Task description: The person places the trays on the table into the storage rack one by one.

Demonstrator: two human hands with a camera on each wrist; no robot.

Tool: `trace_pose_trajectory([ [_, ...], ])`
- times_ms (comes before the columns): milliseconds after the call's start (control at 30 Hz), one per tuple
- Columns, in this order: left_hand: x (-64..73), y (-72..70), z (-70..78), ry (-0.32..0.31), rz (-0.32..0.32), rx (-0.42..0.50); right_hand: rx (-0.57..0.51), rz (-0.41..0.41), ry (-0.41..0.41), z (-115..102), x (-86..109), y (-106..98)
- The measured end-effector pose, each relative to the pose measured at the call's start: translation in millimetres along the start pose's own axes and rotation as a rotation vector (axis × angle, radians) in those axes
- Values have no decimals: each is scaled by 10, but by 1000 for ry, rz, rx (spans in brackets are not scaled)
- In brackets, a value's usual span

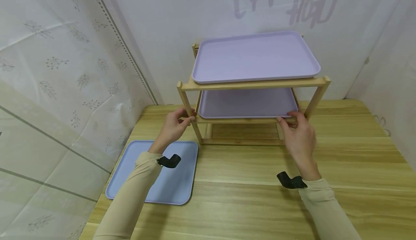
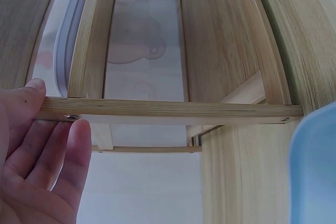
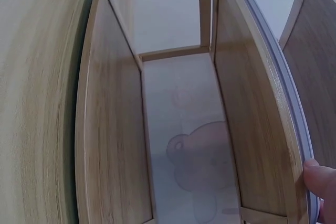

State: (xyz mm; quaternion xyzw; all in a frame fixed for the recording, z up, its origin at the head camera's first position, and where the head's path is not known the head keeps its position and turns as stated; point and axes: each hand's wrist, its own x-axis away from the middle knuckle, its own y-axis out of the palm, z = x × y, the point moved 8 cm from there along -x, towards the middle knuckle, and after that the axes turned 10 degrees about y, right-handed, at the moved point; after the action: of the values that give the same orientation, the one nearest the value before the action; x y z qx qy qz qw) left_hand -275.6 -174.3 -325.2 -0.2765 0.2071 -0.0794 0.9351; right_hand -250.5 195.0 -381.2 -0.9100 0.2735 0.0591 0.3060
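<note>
A three-tier wooden rack (image 1: 253, 86) stands on the table. On its middle shelf lies a purple tray (image 1: 247, 103), its front edge along the shelf's front bar. My left hand (image 1: 173, 126) holds the rack's left front post (image 2: 173, 109) beside that shelf, the thumb on one side and fingers curled round the other. At the shelf's right front corner, my right hand (image 1: 299, 135) grips the purple tray's corner, thumb against the front rim. In the right wrist view only a fingertip or so shows on the tray's rim (image 3: 295, 103); the other fingers are mostly hidden.
Another purple tray (image 1: 256, 57) lies on the rack's top shelf, overhanging slightly. A blue tray (image 1: 175, 182) lies on the table (image 1: 240, 196) at the left, under the left forearm. Printed cloth (image 1: 156, 34) hangs behind and at both sides.
</note>
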Motion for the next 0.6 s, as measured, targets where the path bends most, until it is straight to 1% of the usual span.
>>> trace_pose_trajectory([
  [100, 1, 3, 7, 6, -1, -1, -4, 6, -19, 0, -5, 2],
  [267, 7, 1, 20, -4, -3, -1, -16, 12, -52, -7, 5, -4],
  [467, 12, 1, 20, 2, 0, -13, -28, 38, -140, -58, 68, -69],
  [533, 12, 3, 19, 3, 0, -13, -23, 68, -160, -80, 86, -127],
  [600, 12, 5, 17, -1, -2, -7, -28, 117, -168, -100, 95, -212],
])
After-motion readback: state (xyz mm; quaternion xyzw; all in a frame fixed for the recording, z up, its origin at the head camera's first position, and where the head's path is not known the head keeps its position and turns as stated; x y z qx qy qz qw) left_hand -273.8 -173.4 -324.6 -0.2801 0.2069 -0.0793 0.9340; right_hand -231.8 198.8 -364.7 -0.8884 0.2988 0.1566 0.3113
